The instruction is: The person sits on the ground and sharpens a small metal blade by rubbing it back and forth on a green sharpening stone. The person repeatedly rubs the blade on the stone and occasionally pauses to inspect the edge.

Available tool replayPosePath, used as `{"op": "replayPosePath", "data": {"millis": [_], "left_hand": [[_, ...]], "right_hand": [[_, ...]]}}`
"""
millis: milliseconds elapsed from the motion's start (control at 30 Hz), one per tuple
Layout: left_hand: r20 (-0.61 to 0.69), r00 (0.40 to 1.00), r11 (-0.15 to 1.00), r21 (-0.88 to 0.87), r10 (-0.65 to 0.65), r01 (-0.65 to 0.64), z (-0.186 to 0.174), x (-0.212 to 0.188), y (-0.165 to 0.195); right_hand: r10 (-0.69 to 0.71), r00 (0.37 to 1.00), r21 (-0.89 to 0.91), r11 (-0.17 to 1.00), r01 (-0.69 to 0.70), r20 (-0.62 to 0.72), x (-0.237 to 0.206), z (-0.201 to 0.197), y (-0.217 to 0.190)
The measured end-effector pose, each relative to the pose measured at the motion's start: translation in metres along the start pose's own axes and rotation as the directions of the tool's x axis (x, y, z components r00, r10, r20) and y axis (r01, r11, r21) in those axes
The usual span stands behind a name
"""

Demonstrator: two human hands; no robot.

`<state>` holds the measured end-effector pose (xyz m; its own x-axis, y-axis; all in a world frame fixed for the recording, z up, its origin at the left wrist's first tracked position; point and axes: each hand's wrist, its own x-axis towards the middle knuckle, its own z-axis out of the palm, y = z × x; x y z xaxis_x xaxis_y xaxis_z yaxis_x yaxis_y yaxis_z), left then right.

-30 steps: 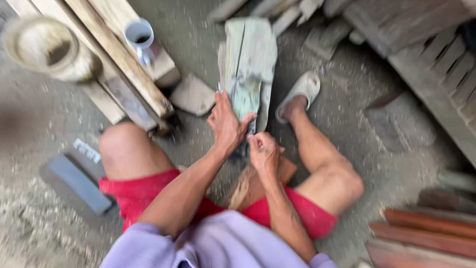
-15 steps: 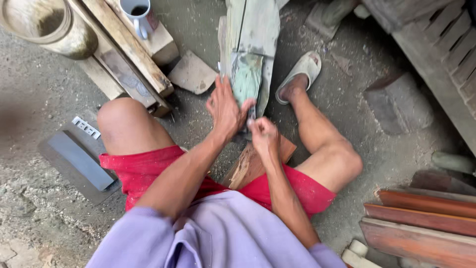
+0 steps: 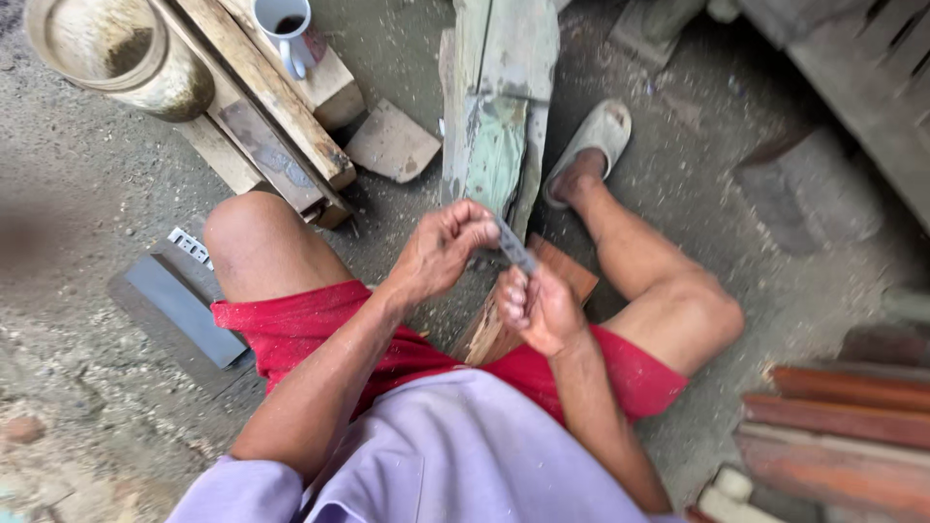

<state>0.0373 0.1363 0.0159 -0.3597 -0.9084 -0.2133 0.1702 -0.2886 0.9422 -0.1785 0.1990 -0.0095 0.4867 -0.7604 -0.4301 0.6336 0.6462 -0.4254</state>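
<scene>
Blade (image 3: 514, 248), a small flat grey metal piece, is held between both hands above the lap, roughly at frame centre. Its lower end is gripped in the right hand (image 3: 539, 310), fingers curled shut around it; its upper end is pinched by the fingertips of the left hand (image 3: 441, 250), the other fingers bent inward. The blade is tilted, running from about 11 o'clock down to 5 o'clock. Below the hands, a reddish-brown wood block (image 3: 504, 320) is seen between the thighs, partly hidden. At 12 o'clock of the hands, weathered green planks (image 3: 499, 107) lie on the dirt floor, with a grey sandal (image 3: 593, 140) on the foot at 1 o'clock. At 9 o'clock, a dark grey sharpening stone (image 3: 179, 308) lies beside the left knee. At 10 to 11 o'clock, stacked wooden beams (image 3: 262, 116) carry a white mug (image 3: 286, 29), with a round tan vessel (image 3: 111, 53) just beside them. A flat wood scrap (image 3: 392, 143) lies near the beams.
</scene>
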Motion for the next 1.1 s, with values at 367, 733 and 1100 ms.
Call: {"op": "replayPosePath", "data": {"millis": [367,733,1100], "left_hand": [[-0.179,0.877,0.893,-0.166,-0.445,0.419,-0.010,0.022,-0.035],[0.181,0.973,0.030,0.982,0.145,-0.187,-0.036,0.122,-0.029],[-0.104,0.986,0.349,0.936,0.133,0.051,-0.041,0.076,-0.078]], "right_hand": [[-0.528,0.764,-0.737,0.668,0.104,-0.371,0.039,0.027,0.013],[-0.810,0.520,-0.961,-0.198,0.194,0.272,0.078,0.031,-0.022],[-0.795,0.543,-0.963,-0.225,0.150,0.270,0.069,0.030,-0.013]]}}
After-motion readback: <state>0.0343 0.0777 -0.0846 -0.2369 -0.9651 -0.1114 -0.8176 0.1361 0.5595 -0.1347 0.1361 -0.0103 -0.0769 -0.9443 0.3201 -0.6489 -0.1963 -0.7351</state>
